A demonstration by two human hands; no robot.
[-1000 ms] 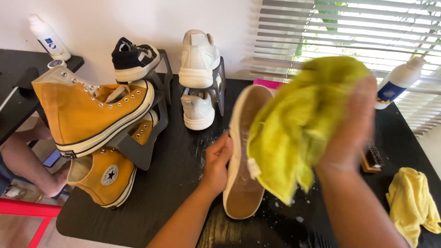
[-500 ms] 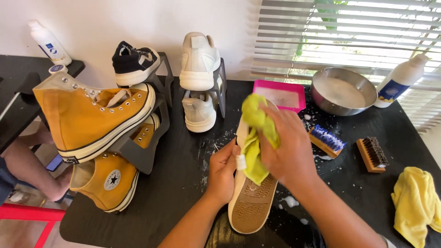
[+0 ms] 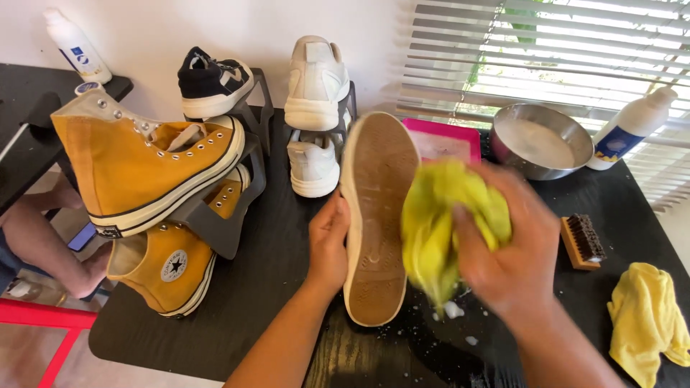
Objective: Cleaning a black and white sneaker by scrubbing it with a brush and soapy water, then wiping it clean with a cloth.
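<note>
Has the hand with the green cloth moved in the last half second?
Yes. The right hand with the green cloth slid right, off the shoe's sole, toward the wooden brush.

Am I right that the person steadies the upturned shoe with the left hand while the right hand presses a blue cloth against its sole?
Not quite: the cloth is yellow-green, not blue, as the head view shows. The rest holds: the left hand steadies the upturned shoe, and the right hand presses the cloth against its sole.
</note>
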